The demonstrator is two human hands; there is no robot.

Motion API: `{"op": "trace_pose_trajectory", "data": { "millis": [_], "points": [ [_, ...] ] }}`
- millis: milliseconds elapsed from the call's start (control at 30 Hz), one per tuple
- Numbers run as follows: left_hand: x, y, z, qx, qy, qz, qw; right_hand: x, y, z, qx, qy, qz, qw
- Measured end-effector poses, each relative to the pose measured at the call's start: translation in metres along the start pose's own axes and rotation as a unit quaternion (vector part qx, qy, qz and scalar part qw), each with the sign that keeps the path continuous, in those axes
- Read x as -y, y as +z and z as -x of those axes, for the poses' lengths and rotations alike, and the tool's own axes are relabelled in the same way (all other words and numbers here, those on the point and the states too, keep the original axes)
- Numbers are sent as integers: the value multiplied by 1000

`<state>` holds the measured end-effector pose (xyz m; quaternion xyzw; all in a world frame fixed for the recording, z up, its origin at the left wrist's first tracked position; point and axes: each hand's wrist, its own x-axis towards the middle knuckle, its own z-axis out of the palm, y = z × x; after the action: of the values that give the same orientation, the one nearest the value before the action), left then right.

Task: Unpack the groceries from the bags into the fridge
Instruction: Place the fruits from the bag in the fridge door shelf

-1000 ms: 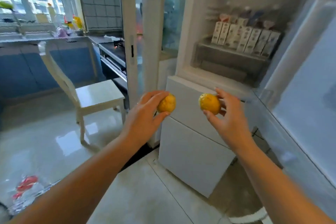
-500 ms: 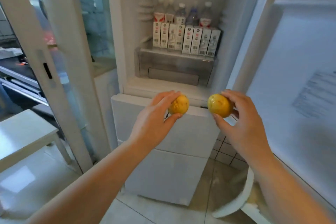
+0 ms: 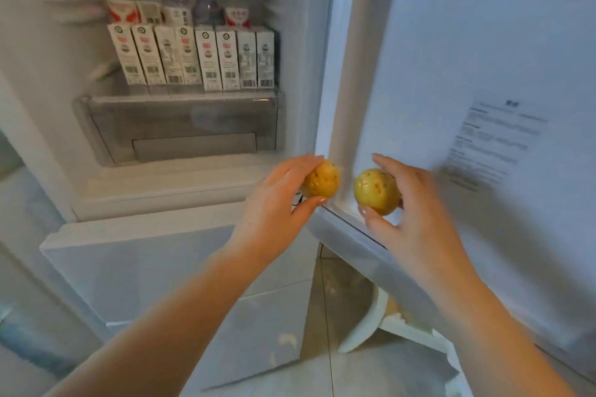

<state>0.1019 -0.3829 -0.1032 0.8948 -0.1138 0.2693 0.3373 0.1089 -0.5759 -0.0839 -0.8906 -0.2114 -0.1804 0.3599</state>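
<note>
I hold a round yellow fruit in each hand in front of the open fridge. My left hand (image 3: pixel 274 203) grips one speckled yellow fruit (image 3: pixel 322 180) near the fridge's lower right corner. A second yellow fruit (image 3: pixel 375 192) is gripped by my right hand (image 3: pixel 416 213), in front of the open fridge door (image 3: pixel 483 58). Inside the fridge, a clear crisper drawer (image 3: pixel 180 129) sits under a shelf that carries a row of white cartons (image 3: pixel 193 58) with several bottles (image 3: pixel 203 6) behind them.
Below the open compartment are the closed white freezer drawers (image 3: pixel 161 267). A white chair leg (image 3: pixel 364 325) stands on the tiled floor beneath the door. A printed label (image 3: pixel 493 142) is stuck on the door's inner face.
My view has swung right and closer to the fridge. Both hands have carried the fruits nearer to its lower right corner. The chair and kitchen counter have left the view.
</note>
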Motion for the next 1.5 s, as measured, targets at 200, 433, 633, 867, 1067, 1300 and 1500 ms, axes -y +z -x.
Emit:
{"op": "trace_pose_trajectory", "data": {
  "millis": [200, 433, 633, 867, 1067, 1300, 1500],
  "points": [
    [7, 11, -33, 90, 69, 12, 993, -3, -9, 6, -10, 65, 59, 996],
    [16, 14, -62, 178, 154, -23, 972, -4, -8, 4, -7, 151, 88, 985],
    [14, 24, -85, 260, 169, -49, 950, -10, -3, -1, 28, 174, 121, 977],
    [15, 33, -91, 325, 173, -125, 921, -15, 1, -7, 69, 204, 145, 966],
    [22, 28, -84, 284, 165, -52, 943, -18, 1, -4, 72, 217, 147, 962],
    [22, 21, -72, 220, 166, 28, 961, -11, -1, -1, 7, 192, 168, 967],
    [13, 9, -53, 149, 180, 131, 963, 12, -2, 17, -92, 174, 188, 962]
  ]
}}
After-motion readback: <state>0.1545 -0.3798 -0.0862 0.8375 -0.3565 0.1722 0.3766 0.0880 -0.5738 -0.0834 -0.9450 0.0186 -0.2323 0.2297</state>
